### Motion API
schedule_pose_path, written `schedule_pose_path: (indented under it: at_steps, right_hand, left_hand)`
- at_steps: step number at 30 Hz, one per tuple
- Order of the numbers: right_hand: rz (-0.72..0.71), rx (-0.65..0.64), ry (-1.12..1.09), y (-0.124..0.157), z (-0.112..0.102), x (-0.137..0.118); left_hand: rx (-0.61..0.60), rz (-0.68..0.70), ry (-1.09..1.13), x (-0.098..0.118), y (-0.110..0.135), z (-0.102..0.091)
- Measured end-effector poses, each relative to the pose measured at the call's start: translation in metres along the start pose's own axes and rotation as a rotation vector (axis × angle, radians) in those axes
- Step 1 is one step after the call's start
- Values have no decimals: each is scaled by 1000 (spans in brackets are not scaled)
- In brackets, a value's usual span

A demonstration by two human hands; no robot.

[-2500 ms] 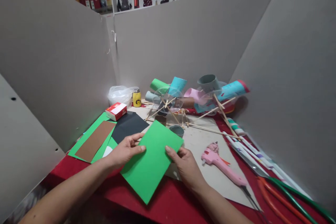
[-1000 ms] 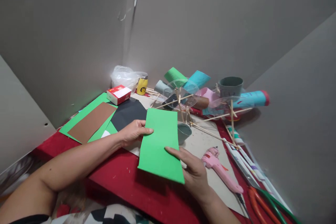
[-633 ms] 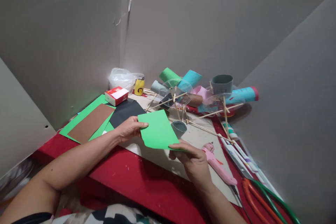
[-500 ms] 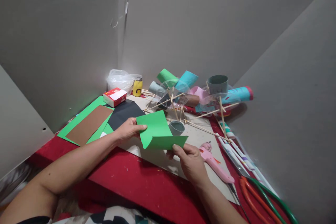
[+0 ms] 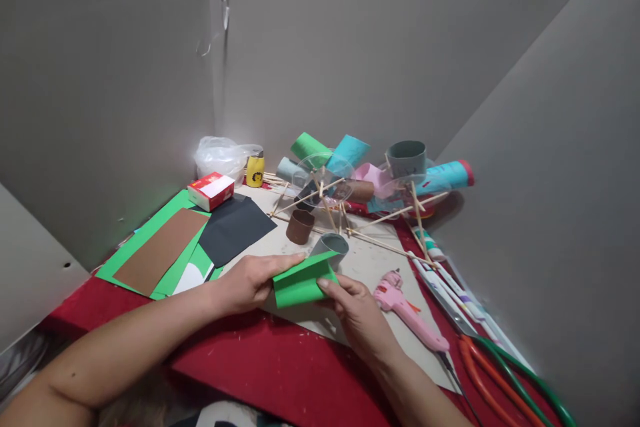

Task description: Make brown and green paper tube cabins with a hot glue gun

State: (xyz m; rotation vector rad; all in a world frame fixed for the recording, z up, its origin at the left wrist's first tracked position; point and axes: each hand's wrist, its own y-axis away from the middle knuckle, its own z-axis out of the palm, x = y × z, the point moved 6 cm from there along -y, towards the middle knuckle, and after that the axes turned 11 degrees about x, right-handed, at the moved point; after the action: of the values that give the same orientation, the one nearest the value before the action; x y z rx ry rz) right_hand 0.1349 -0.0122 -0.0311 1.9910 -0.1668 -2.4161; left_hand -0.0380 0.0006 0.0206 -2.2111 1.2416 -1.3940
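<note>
A green sheet of paper (image 5: 303, 283), bent over into a curl, is held between both hands above the table's front part. My left hand (image 5: 257, 280) grips its left end, fingers closed on it. The right end is pinched by my right hand (image 5: 357, 310), thumb on the near side. Just behind the paper stands a grey paper tube (image 5: 339, 244), partly covered by it. A short brown paper ring (image 5: 300, 227) sits a little farther back. To the right of my right hand lies a pink glue gun (image 5: 407, 313).
Black paper (image 5: 235, 230), brown paper (image 5: 160, 250) and a red box (image 5: 211, 191) lie at left. Behind stand a yellow jar (image 5: 255, 170) and a stick frame (image 5: 325, 193) with coloured tubes. Large scissors (image 5: 493, 360) lie at right on the red cloth (image 5: 280, 367).
The green paper has gone from a nearly flat, open sheet to a tighter curl. My hands have come closer together and lower. The brown ring behind now shows fully.
</note>
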Motion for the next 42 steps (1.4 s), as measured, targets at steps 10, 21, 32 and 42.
schedule_pose_path:
  at_steps: [10,21,32,42]
  right_hand:
    - [30,-30,-129,6,6,-7]
    - [-228,128,-137,7,-6,-26]
    - [-169,99,0,4,3,-27]
    - [-113,-6,87,3,6,-15]
  left_hand:
    - [88,432,-385,12,7,1]
    - [247,-295,249,-7,-9,-16]
    - [-53,-713,615,-28,1,12]
    - [-146,-806,694,-17,2,22]
